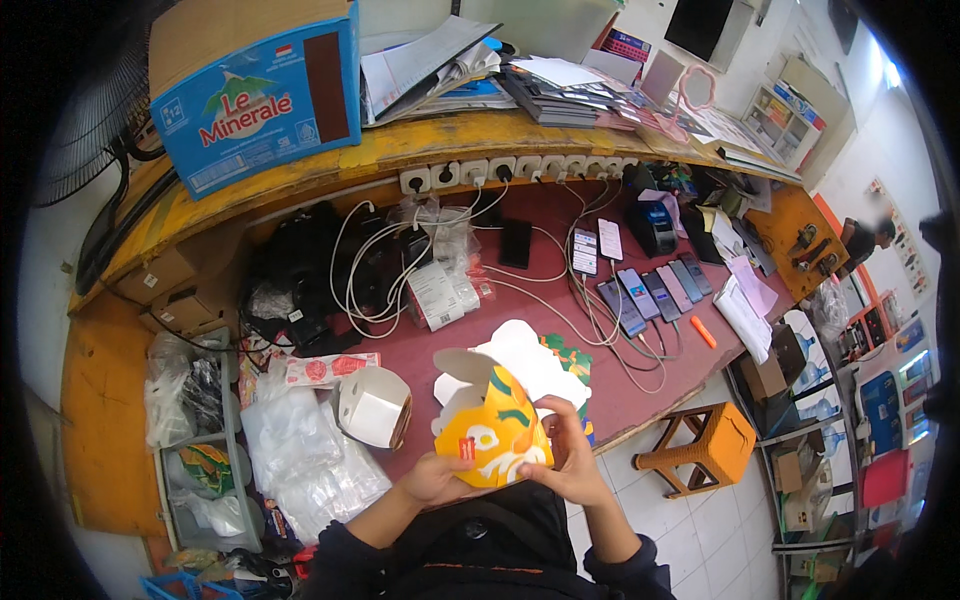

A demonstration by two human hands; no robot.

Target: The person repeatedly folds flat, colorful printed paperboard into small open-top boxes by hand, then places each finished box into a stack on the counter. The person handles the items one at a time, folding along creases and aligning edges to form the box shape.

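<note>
The yellow box (512, 436) is smooth card, the bags (295, 438) glossy plastic.

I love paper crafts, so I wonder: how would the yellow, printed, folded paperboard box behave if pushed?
The yellow box is probably light, as its walls look thin. It seems moderately stiff, since its panels stand in a folded shape. Its rounded pale flap, free at its outer edge, would likely bend easily.

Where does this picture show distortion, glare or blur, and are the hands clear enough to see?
Head view: the yellow wooden shelf bows into an arch, and the corners are black; head view: glare whitens a bright patch at upper right; head view: a background person has a blurred head; head view: left hand, right hand and yellow carton look reasonably clear.
</note>
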